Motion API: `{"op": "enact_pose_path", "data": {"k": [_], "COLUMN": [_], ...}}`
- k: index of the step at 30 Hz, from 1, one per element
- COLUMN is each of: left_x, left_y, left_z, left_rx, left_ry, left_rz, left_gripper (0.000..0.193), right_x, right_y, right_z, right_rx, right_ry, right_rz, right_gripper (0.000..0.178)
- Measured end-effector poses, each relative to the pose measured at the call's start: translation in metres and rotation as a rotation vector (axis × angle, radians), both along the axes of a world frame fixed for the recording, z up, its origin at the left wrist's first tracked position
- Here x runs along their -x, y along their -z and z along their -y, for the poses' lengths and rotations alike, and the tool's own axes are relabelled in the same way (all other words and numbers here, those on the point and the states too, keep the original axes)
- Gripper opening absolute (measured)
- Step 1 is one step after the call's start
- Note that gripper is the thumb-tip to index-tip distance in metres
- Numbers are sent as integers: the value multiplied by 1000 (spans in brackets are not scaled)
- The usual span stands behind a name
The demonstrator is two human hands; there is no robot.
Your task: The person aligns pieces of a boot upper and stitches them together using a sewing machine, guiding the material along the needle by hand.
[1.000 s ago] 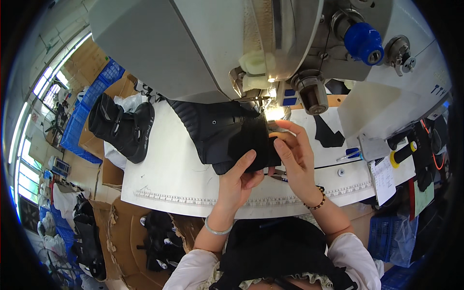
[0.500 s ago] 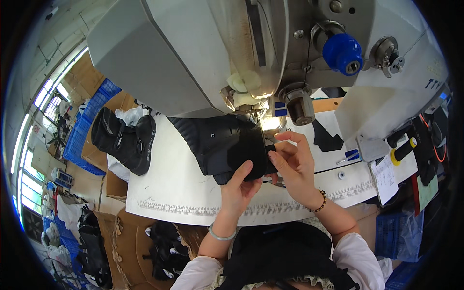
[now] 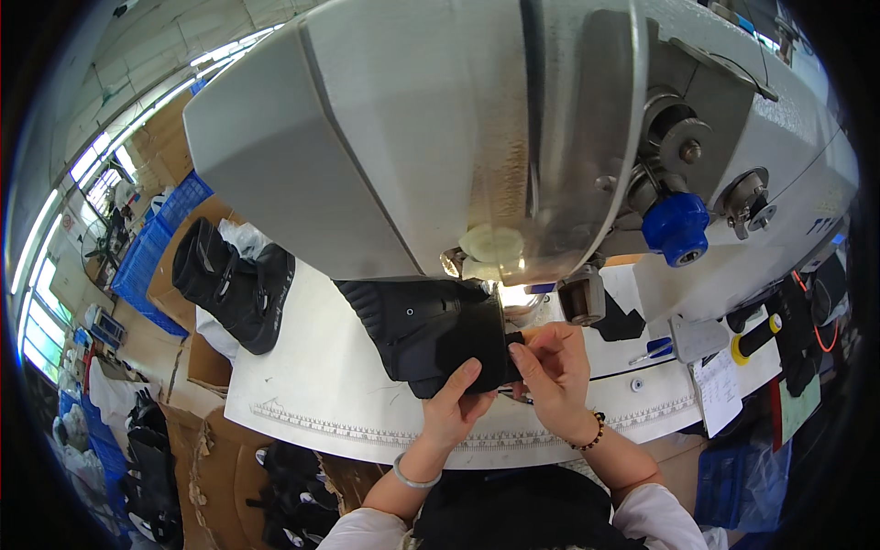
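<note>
A black boot upper [image 3: 417, 344] with a padded, ribbed edge and a small eyelet lies on the white sewing table, its far side under the head of a grey-white sewing machine [image 3: 412, 137]. My left hand [image 3: 452, 403] grips its near edge, thumb on top and fingers curled underneath. At the upper's right edge, my right hand [image 3: 555, 371] pinches a small dark strip or tab between thumb and fingers. Light from the machine falls just beyond the right fingers. The needle area is mostly hidden behind the machine head.
A black boot [image 3: 234, 289] stands at the table's left. Right of the machine lie a dark cut piece [image 3: 621, 321], a metal bobbin [image 3: 637, 385], a small blue-handled tool [image 3: 653, 352], a paper note [image 3: 715, 390] and a thread spool [image 3: 756, 339]. A cardboard box [image 3: 220, 481] sits below left.
The view has tilted up, so the table and hands appear lower and more machine shows. My right fingers, spread before, have closed on the upper's right edge. The left hand keeps its grip.
</note>
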State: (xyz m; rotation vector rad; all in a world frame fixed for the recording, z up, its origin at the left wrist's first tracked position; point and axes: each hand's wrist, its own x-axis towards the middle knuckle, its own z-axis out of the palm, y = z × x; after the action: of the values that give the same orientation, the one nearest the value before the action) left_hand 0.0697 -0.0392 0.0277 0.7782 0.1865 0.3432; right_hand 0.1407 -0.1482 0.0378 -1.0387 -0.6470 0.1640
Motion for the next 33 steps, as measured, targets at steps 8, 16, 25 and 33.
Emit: {"op": "enact_pose_path", "data": {"k": [8, 16, 25, 33], "left_x": [-11, -10, -21, -21], "left_y": [-1, 0, -7, -13], "left_z": [-2, -2, -2, -3], "left_rx": [-96, -63, 23, 26], "left_ry": [-13, -7, -19, -40], "left_rz": [-15, 32, 75, 63], "left_gripper": [31, 30, 18, 19], "right_x": [-7, -6, -7, -22], "right_y": [-6, -6, -14, -14], "right_z": [-3, -2, -9, 16], "right_rx": [13, -40, -101, 440], "right_ry": [-21, -72, 40, 451], "right_rz": [-38, -85, -58, 947], "right_gripper": [20, 21, 20, 31]}}
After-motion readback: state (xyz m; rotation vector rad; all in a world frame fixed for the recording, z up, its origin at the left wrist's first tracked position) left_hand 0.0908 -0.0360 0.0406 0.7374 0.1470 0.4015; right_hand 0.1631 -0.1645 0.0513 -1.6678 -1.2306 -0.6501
